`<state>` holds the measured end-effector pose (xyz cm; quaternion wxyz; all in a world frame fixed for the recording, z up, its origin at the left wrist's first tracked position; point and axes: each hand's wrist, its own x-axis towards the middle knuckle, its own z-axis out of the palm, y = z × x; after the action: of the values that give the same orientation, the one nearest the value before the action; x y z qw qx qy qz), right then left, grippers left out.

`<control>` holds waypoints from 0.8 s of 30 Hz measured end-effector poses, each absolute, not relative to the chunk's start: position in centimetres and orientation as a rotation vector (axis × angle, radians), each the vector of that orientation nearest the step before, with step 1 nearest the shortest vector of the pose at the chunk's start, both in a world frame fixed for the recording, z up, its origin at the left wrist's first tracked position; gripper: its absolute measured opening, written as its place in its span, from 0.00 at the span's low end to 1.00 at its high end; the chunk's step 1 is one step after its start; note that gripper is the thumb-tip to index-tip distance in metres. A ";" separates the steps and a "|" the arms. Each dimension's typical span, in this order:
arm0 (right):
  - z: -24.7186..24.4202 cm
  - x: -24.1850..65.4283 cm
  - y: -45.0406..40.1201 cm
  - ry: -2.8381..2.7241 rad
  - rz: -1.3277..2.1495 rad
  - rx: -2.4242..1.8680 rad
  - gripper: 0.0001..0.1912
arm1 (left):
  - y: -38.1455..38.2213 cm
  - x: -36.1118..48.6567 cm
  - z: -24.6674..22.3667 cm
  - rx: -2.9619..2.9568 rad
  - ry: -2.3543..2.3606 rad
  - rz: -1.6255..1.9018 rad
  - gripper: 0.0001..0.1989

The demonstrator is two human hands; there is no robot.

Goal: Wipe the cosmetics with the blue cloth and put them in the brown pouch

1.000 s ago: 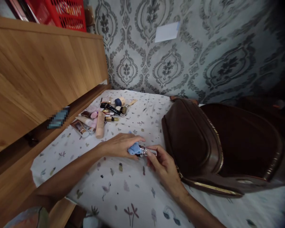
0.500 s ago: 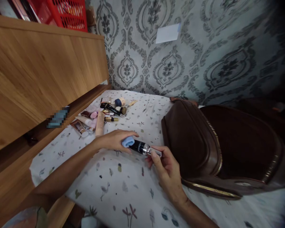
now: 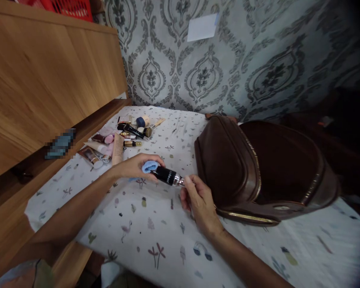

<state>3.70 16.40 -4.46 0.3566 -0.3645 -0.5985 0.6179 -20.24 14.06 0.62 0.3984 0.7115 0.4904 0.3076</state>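
Note:
A black cosmetic bottle (image 3: 165,175) with white lettering and a silver neck is held slantwise above the patterned sheet. My right hand (image 3: 199,200) pinches its silver cap end between thumb and fingers. Around a folded light-blue cloth (image 3: 150,166), my left hand (image 3: 138,166) curls its fingers, and the cloth meets the black end of the bottle. Past my left hand lies a cluster of makeup, with a beige tube (image 3: 118,149), a brown-and-silver tube (image 3: 90,157), a blue-lidded jar (image 3: 142,121) and a black tube (image 3: 135,131) among it.
A dark brown leather bag (image 3: 225,160) with gold zippers sits to the right, close to my right hand. On the left rises a wooden headboard (image 3: 57,68), with a red basket (image 3: 73,10) above it. Patterned wallpaper (image 3: 204,76) closes off the back.
The view has shifted, so the scene sits further left and slightly higher. The cloth has turned and bunched to show its folded opening, and my right fingers cover more of the silver cap.

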 end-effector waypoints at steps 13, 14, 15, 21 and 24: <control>-5.6 3.4 16.4 -1.554 1.533 -0.839 0.22 | 14.2 -21.1 0.7 1.839 1.303 0.754 0.21; -5.7 3.4 16.4 -1.559 1.525 -0.825 0.22 | 14.2 -21.1 0.7 1.828 1.305 0.752 0.21; -5.6 3.5 16.3 -1.566 1.521 -0.819 0.21 | 14.2 -21.2 0.7 1.822 1.306 0.744 0.21; -5.0 3.8 16.5 -1.596 1.569 -0.814 0.18 | 14.2 -20.9 0.9 1.831 1.379 0.672 0.21; -4.8 3.9 16.7 -1.603 1.574 -0.798 0.17 | 14.2 -20.7 0.8 1.816 1.400 0.609 0.22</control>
<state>3.94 16.67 -4.84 0.3697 -0.3110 -0.6248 0.6134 -20.67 14.20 0.80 0.3752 0.7096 0.5469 0.2380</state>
